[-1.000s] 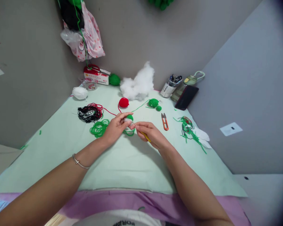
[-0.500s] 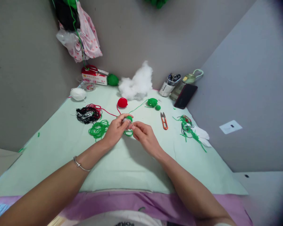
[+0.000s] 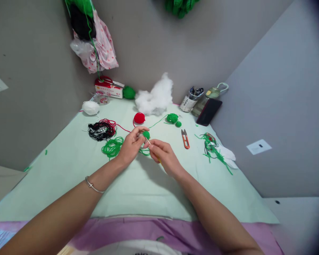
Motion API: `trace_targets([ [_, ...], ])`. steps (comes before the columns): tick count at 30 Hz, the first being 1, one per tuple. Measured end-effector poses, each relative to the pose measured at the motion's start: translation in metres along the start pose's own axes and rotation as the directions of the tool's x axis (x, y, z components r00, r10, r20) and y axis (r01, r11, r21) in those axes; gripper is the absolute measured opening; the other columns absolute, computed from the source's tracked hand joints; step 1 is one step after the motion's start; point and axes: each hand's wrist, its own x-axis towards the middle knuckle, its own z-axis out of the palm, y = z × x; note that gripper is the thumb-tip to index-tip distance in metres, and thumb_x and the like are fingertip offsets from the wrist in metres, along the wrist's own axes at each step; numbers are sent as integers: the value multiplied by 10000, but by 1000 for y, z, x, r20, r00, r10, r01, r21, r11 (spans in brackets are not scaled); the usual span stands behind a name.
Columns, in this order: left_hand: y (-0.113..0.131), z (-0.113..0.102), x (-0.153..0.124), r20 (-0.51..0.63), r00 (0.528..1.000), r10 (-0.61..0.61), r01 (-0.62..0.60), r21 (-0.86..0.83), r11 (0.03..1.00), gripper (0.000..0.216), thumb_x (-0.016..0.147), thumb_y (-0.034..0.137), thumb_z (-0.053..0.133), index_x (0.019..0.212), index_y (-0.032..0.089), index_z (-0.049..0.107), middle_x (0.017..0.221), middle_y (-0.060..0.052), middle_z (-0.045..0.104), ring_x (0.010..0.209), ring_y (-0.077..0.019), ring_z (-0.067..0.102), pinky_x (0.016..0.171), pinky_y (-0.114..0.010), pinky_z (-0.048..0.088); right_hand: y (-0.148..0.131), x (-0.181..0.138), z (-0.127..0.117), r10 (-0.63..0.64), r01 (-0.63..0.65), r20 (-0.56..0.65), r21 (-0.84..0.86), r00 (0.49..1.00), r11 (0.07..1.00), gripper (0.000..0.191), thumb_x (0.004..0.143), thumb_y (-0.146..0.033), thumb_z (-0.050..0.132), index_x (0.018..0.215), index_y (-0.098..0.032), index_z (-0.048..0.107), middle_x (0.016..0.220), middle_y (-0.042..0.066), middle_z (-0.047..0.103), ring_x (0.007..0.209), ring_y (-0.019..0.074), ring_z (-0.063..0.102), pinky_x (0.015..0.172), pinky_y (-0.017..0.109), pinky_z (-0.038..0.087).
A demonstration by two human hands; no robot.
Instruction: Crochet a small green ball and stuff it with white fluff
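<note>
Both hands meet over the middle of the table (image 3: pixel 138 191), which is covered in a pale green sheet. The left hand (image 3: pixel 130 146) pinches a small green crocheted piece (image 3: pixel 146 134) between thumb and fingertips, holding it just above the sheet. The right hand (image 3: pixel 163 156) is closed around a crochet hook (image 3: pixel 148 141), whose thin metal tip points up and left into the green piece; a sliver of its yellow handle shows under the palm. The two hands are nearly touching at the piece.

A loose heap of green yarn (image 3: pixel 112 146) lies just beside the left hand, and a strand runs from the work toward a green yarn ball (image 3: pixel 172 118) farther back. A red yarn ball (image 3: pixel 139 118) sits behind the hands, with a tangle of black and red yarn (image 3: pixel 101 129) to its left and a white yarn ball (image 3: pixel 90 107) near the far corner. To the right of the hands lie orange thread snips (image 3: pixel 185 138), and beyond them a pile of green yarn scraps (image 3: pixel 212 146). White stuffing (image 3: pixel 155 97) is heaped against the back wall, next to a cup of tools (image 3: pixel 190 100) and a dark phone (image 3: pixel 208 111). A thin bracelet (image 3: pixel 93 186) circles the left wrist.
</note>
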Motion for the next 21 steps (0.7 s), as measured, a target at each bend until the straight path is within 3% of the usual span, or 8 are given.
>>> trace_targets([
  [3, -4, -3, 5, -106, 994, 24, -27, -24, 999, 192, 819, 240, 684, 999, 236, 615, 856, 13, 671, 819, -170, 665, 779, -289, 511, -4, 2, -4, 152, -242, 246, 391, 957, 888, 216, 919, -394, 620, 938, -184, 666, 508, -124, 274, 453, 78, 115, 449, 243, 135],
  [7, -9, -13, 14, -190, 982, -18, 7, -60, 998, 231, 819, 302, 716, 984, 248, 565, 826, 26, 652, 742, -167, 667, 669, -268, 481, -5, -7, -2, 174, -444, 618, 314, 766, 839, 277, 900, -408, 683, 968, -143, 722, 462, -116, 352, 393, 66, 189, 406, 237, 173],
  [8, -8, -15, 14, -178, 983, -39, 27, -73, 997, 242, 811, 314, 730, 983, 246, 574, 805, 27, 652, 734, -172, 668, 659, -269, 477, -5, -8, -1, 150, -426, 631, 313, 761, 849, 288, 913, -418, 677, 1000, -148, 723, 469, -108, 388, 393, 71, 238, 414, 235, 220],
  [10, -6, -15, 12, -116, 989, -86, 74, -105, 992, 253, 792, 328, 750, 978, 237, 605, 765, 28, 654, 715, -177, 668, 665, -279, 485, -3, -8, -3, 79, -267, 460, 361, 884, 894, 282, 936, -439, 665, 1032, -176, 707, 527, -91, 464, 420, 74, 313, 450, 238, 290],
  [12, -3, -11, 8, -38, 990, -133, 127, -137, 982, 253, 779, 320, 759, 975, 231, 625, 731, 39, 649, 693, -172, 664, 681, -286, 494, 0, -3, -8, -11, -23, 104, 314, 994, 949, 267, 937, -450, 672, 1033, -201, 689, 625, -75, 517, 463, 68, 333, 476, 240, 294],
  [14, 0, -6, 2, 31, 984, -174, 177, -164, 970, 262, 768, 284, 765, 976, 236, 612, 679, 66, 625, 664, -159, 652, 686, -280, 493, 6, 4, -12, -111, 130, -150, 126, 983, 983, 296, 907, -431, 711, 1106, -214, 688, 698, -68, 525, 518, 72, 336, 502, 245, 291],
  [15, 1, -3, 0, 58, 980, -192, 199, -178, 964, 267, 767, 266, 765, 970, 242, 593, 648, 84, 605, 646, -150, 640, 685, -274, 489, 9, 7, -13, -158, 168, -201, 31, 967, 985, 342, 882, -406, 736, 1162, -218, 684, 715, -66, 520, 552, 82, 357, 528, 249, 315],
  [21, 0, 1, -4, 189, 946, -265, 308, -258, 916, 285, 798, 260, 766, 852, 239, 487, 681, 63, 654, 680, -136, 648, 705, -254, 488, 25, 13, -9, -229, 183, -197, -227, 953, 957, 331, 878, -359, 708, 1165, -194, 698, 761, -27, 582, 645, 125, 448, 628, 280, 396],
])
